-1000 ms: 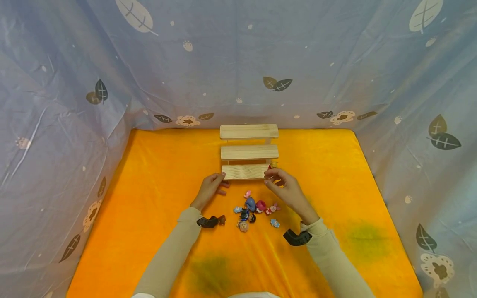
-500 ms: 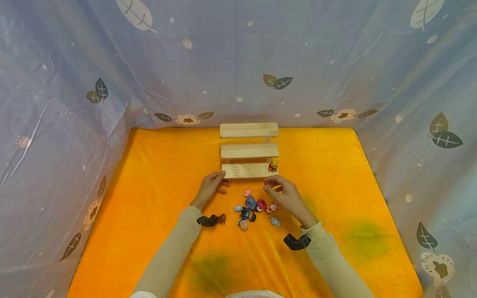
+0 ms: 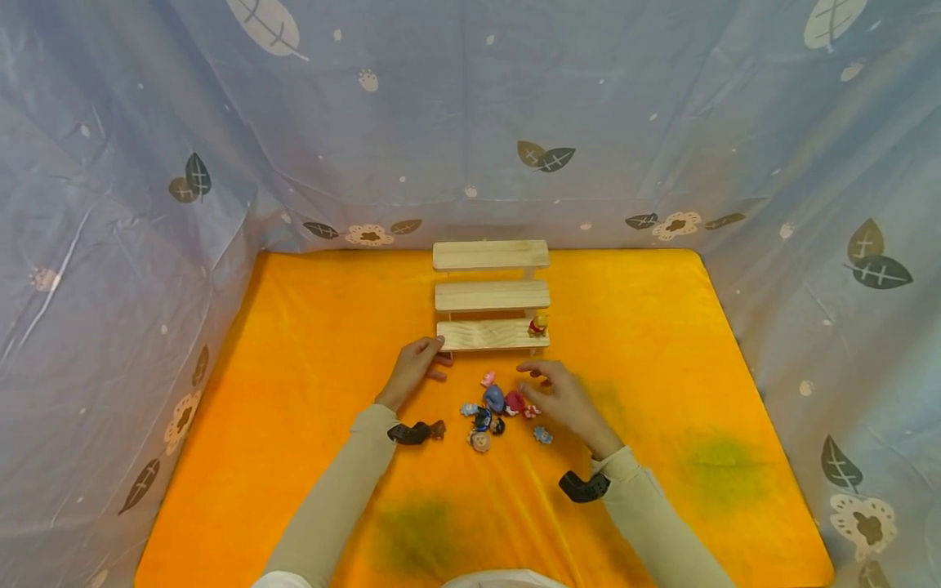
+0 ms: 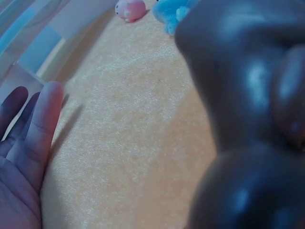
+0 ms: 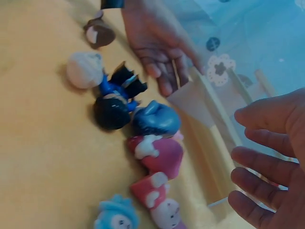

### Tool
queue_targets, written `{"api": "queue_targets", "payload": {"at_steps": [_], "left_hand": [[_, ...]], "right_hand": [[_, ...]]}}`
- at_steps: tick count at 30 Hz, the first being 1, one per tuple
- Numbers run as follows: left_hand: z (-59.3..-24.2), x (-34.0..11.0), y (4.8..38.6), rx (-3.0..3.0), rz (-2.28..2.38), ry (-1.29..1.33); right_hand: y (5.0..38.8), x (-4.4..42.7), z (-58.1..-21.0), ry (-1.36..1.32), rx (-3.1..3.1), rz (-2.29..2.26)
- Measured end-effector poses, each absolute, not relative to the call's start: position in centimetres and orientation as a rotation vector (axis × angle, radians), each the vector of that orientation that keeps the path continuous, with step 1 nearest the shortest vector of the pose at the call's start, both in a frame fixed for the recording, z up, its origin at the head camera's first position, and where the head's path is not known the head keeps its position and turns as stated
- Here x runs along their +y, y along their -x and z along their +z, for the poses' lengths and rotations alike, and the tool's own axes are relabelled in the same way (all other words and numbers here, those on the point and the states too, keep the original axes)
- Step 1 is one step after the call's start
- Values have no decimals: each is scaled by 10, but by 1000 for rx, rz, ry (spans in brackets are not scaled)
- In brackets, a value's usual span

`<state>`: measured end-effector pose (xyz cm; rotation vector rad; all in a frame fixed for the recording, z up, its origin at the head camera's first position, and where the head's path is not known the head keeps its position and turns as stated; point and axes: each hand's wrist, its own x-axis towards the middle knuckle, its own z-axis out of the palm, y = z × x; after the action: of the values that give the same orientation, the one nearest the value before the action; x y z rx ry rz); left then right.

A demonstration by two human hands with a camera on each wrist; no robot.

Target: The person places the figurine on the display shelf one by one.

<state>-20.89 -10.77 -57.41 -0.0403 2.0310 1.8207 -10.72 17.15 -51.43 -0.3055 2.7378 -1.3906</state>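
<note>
A three-tier wooden rack (image 3: pixel 491 296) stands at the back middle of the orange cloth. On the right end of its lowest board sits a yellow bear figure in red (image 3: pixel 538 325). The left hand (image 3: pixel 413 369) touches the left end of that board with its thumb, the other fingers loose below. Over the right side of the figure pile hovers the right hand (image 3: pixel 569 402), fingers apart and slightly bent, holding nothing. Beneath and left of it lie a red figure (image 3: pixel 514 403) and a blue-grey one (image 3: pixel 494 398). In the right wrist view the right hand (image 5: pixel 274 162) is beside the rack.
Near the pile lie a pink figure (image 3: pixel 488 379), a dark-haired figure (image 3: pixel 497 426), a pale round-headed one (image 3: pixel 479 442) and a light blue one (image 3: pixel 542 435). A brown figure (image 3: pixel 437 429) is by the left wrist camera. Patterned curtains (image 3: pixel 470 122) surround the cloth.
The right hand has let go of the bear figure on the lowest board and moved back toward the pile. The left hand has stayed at the rack's left end.
</note>
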Motion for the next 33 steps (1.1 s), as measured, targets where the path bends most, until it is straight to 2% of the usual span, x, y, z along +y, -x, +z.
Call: {"api": "queue_targets", "payload": {"at_steps": [19,33], "left_hand": [[-573,-107,209,2027,1833,51],[-573,-106,207,2030,1864,32]], "right_hand": [[98,166,-535,424,2749,-1010],[95,162,-545,375,2824,-930]]}}
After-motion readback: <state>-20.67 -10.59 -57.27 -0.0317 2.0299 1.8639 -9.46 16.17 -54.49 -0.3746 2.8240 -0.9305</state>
